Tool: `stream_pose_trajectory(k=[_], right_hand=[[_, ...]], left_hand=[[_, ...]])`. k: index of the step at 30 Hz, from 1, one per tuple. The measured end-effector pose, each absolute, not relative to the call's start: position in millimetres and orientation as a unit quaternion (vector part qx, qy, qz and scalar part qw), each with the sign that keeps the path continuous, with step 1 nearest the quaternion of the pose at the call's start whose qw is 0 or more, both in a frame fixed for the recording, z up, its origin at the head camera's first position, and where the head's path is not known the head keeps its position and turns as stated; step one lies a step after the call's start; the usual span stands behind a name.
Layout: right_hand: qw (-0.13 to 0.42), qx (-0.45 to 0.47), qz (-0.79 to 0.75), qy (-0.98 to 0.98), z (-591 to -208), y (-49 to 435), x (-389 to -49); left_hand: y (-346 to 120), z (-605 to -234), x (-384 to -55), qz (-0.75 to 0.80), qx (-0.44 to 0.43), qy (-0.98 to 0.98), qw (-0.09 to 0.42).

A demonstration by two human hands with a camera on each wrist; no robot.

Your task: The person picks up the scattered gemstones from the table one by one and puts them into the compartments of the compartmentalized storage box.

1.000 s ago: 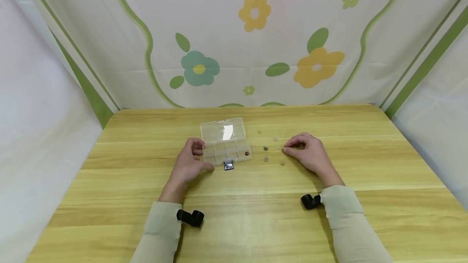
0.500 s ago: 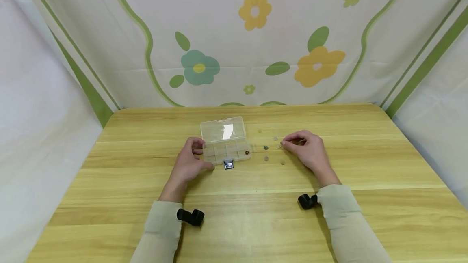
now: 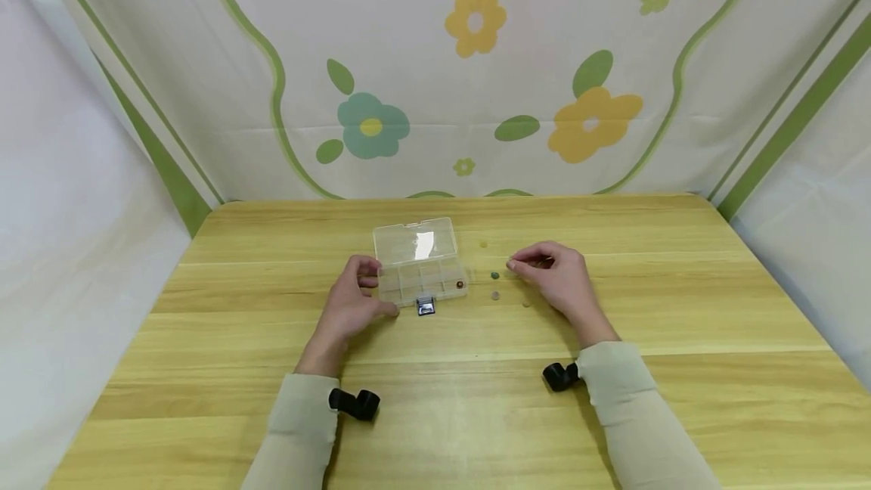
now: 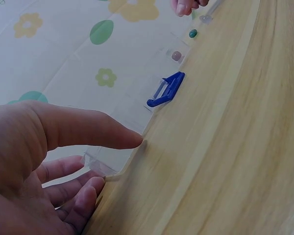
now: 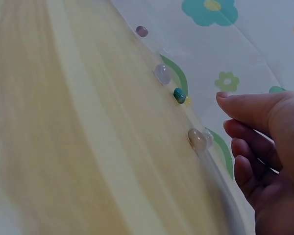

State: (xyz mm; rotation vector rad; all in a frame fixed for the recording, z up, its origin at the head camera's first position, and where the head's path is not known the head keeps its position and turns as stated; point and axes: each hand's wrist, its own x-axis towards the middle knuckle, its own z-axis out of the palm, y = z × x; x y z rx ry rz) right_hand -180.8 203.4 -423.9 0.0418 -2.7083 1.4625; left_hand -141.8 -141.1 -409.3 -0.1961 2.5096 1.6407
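Your left hand (image 3: 348, 307) steadies the clear plastic organiser box (image 3: 420, 272) at its left end, thumb along the near edge and fingers curled round the far corner, so it is clamped on the box. Your right hand (image 3: 554, 278) hovers low just right of the box, fingers bent inward with thumb and forefinger drawn close together; whether a bead sits between them cannot be told from these views.

The beads lie loose on the surface (image 3: 476, 392) between the box and your right hand: a green bead (image 3: 494, 276), a pale bead (image 3: 495, 296) nearer you, a tan bead (image 3: 526, 304) to its right, and a small yellowish bead (image 3: 484, 245) farther off. A reddish bead (image 3: 459, 286) sits in the box's right-hand compartment. The lid stands open on the far side and the blue latch (image 4: 166, 89) hangs off the near edge.

These beads look hard, smooth, round and very light, so they will likely roll or slip from a loose pinch. Take each from above with thumb and fingertip on opposite sides. The box looks thin, stiff and light, apt to slide, so hold it by its end wall.
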Motion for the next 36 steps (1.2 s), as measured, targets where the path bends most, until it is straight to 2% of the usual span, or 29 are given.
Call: stream_pose_trajectory(k=[12,28,36], right_hand=[[0.032,0.028,0.478,-0.877,-423,193,-181],[0.001,0.051,0.494,-0.868,-419,169,-184],[0.009,0.064,0.498,-0.865,-419,155,-188]], left_hand=[[-142,-409,-142,0.539,-0.062,0.837,0.066],[-143,-410,-141,0.539,-0.065,0.838,0.062],[-141,-409,-141,0.542,-0.061,0.836,0.064]])
